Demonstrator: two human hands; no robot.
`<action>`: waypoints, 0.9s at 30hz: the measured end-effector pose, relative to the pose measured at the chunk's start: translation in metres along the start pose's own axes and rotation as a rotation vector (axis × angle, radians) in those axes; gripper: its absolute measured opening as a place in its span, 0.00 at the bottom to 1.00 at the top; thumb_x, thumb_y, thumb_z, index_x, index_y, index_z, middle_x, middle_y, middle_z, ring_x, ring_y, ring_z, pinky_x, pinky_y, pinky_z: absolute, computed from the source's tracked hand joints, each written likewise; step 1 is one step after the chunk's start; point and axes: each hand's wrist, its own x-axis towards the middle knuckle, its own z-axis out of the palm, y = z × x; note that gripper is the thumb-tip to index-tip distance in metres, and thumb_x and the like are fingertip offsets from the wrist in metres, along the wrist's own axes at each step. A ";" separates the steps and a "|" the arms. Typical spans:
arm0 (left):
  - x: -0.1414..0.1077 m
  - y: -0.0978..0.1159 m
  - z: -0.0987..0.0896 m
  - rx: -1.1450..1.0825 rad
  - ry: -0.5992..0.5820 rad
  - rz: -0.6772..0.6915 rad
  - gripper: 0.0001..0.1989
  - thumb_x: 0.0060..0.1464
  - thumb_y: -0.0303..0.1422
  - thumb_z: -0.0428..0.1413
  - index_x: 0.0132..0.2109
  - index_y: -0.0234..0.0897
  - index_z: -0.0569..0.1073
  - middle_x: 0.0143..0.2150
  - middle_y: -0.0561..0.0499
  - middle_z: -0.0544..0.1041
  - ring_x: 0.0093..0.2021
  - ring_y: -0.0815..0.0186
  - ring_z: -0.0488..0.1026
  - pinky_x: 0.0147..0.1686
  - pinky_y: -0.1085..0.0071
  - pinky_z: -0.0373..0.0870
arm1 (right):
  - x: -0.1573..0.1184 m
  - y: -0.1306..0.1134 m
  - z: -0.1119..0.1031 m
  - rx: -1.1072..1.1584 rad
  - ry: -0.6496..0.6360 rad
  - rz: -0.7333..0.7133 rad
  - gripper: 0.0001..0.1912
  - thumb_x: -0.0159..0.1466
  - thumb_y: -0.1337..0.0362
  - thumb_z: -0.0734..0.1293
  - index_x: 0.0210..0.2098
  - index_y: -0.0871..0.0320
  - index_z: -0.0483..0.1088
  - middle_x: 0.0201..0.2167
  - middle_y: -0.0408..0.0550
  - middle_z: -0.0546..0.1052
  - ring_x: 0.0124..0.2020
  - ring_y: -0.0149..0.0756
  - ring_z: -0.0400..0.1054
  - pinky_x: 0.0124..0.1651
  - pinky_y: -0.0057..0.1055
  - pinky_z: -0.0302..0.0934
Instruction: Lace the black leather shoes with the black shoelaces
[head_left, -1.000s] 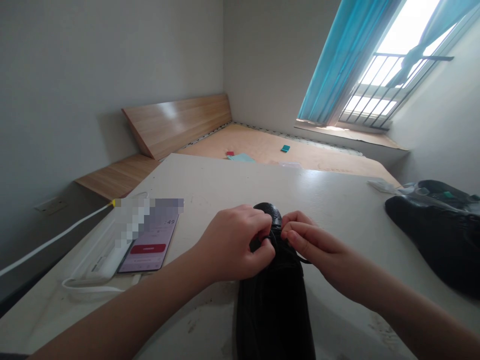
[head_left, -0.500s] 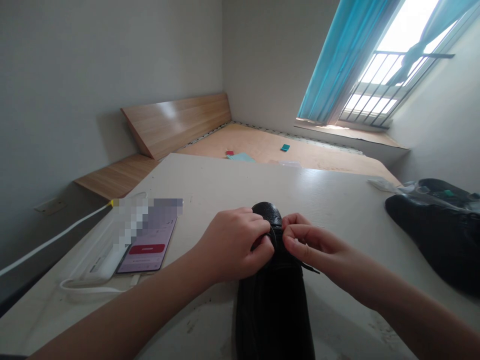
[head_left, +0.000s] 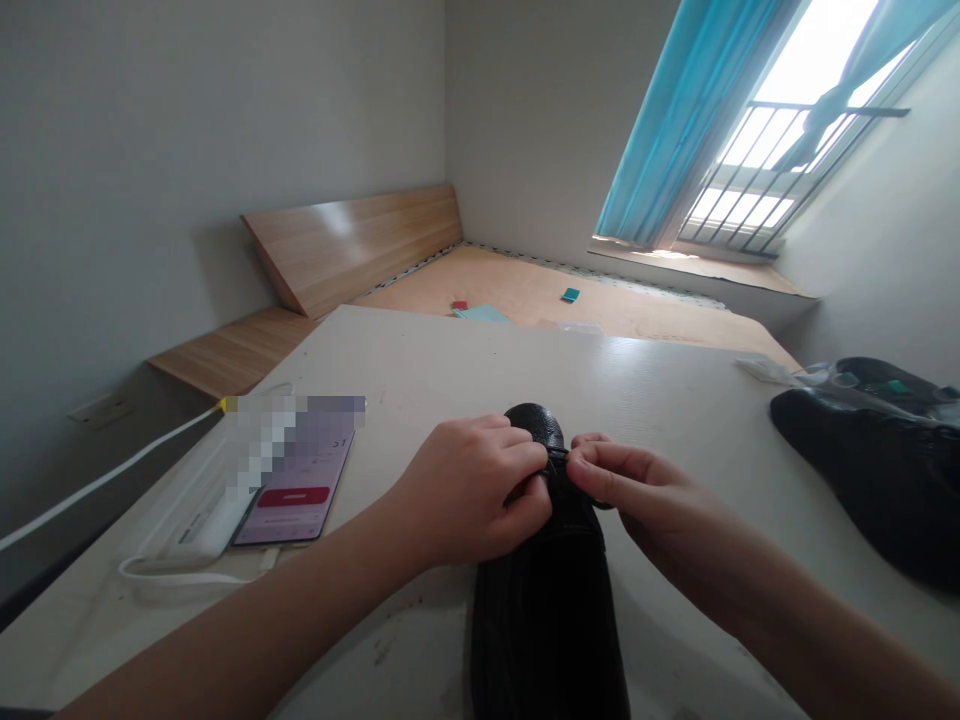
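A black leather shoe (head_left: 551,620) lies on the white table in front of me, its toe pointing away. My left hand (head_left: 487,490) is closed over the shoe's left side near the laces, with a loop of black shoelace (head_left: 556,452) pinched at its fingertips. From the right, my right hand (head_left: 630,480) pinches the lace between thumb and index finger, close to the left fingertips. A short stretch of lace runs between the two hands across the shoe. The left fingers partly cover the lacing, so the knot's shape cannot be made out.
On the left of the table (head_left: 420,370) are a phone (head_left: 296,500) and a white power strip (head_left: 206,525) with cables. Another black shoe (head_left: 877,470) with clear plastic on it stands at the right. Beyond is a bed (head_left: 517,275) with small items.
My right hand has shifted slightly and now pinches the lace at the middle of the shoe. The loose lace end that stuck out below it no longer shows. My left hand stays nearly still.
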 end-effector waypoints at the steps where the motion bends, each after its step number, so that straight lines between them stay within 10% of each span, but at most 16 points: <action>1: 0.000 0.000 0.000 0.001 -0.001 -0.002 0.10 0.54 0.30 0.46 0.26 0.37 0.64 0.26 0.53 0.71 0.28 0.66 0.63 0.29 0.68 0.57 | -0.002 0.000 0.001 0.010 0.000 0.011 0.13 0.54 0.53 0.72 0.29 0.55 0.71 0.35 0.43 0.68 0.42 0.37 0.61 0.46 0.33 0.53; 27: 0.000 -0.004 -0.005 -0.059 -0.122 -0.147 0.13 0.49 0.32 0.47 0.19 0.36 0.58 0.19 0.52 0.68 0.23 0.68 0.61 0.26 0.70 0.52 | 0.000 0.010 -0.014 -0.234 -0.004 -0.143 0.14 0.59 0.50 0.66 0.37 0.50 0.77 0.41 0.45 0.74 0.48 0.41 0.66 0.57 0.39 0.56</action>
